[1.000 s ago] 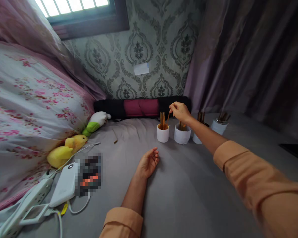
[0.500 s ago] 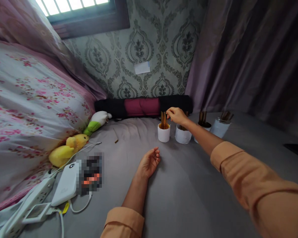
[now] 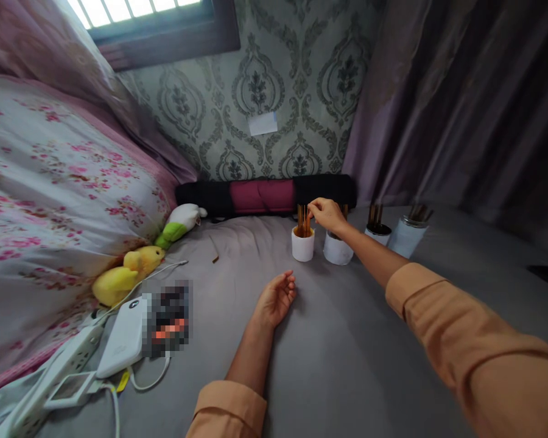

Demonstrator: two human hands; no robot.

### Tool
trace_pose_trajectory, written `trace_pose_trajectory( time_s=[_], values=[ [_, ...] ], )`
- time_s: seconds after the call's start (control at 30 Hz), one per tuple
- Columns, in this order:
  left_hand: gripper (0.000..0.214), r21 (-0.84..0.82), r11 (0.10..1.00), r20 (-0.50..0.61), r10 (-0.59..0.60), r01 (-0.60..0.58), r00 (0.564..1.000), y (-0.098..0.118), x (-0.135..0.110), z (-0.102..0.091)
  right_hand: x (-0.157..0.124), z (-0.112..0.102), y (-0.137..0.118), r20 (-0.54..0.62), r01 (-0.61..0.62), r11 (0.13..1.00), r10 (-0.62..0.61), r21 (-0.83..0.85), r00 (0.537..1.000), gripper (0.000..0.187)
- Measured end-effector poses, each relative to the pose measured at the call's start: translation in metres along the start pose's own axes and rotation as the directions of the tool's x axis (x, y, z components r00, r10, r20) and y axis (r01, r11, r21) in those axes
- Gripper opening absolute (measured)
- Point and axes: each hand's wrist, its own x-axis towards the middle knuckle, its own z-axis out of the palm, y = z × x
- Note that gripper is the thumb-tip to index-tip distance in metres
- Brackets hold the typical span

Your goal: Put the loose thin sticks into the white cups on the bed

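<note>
My right hand [image 3: 327,213] is at the leftmost white cup [image 3: 303,250], thumb and fingertips pinched on a thin brown stick [image 3: 309,214] at the cup's right side. Several more thin brown sticks [image 3: 301,214] stand upright in that cup. Behind my right hand and wrist, a second white cup [image 3: 338,251] is partly hidden. My left hand [image 3: 277,298] rests on the grey sheet in front of the cups, palm turned up and fingers loosely curled, with nothing in it.
Farther right stand a dark-mouthed container [image 3: 378,233] and a taller pale one [image 3: 407,237], both holding sticks. A black and maroon roll [image 3: 262,196] lies along the wall. At left are plush toys [image 3: 114,286], a white power bank [image 3: 123,337] and a power strip [image 3: 57,380].
The view has shifted slightly. My right hand stays pinched beside the leftmost cup with hardly any movement. My left hand has not moved on the sheet.
</note>
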Motion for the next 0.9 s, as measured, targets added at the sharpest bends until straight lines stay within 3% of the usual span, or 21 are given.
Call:
trace_pose_trajectory(
  time_s=[0.33,0.9],
  values=[
    [0.011,-0.003,1.0,-0.009,-0.003,0.003,1.0,0.0,-0.001,0.001,0.005,0.004,0.011,-0.063,-0.026,0.999,0.028,0.03,0.998,0.012],
    [0.012,-0.013,1.0,-0.01,-0.005,0.005,1.0,0.0,-0.001,0.002,0.0,0.003,0.016,-0.031,-0.069,0.997,0.067,-0.044,0.997,0.018]
  ],
)
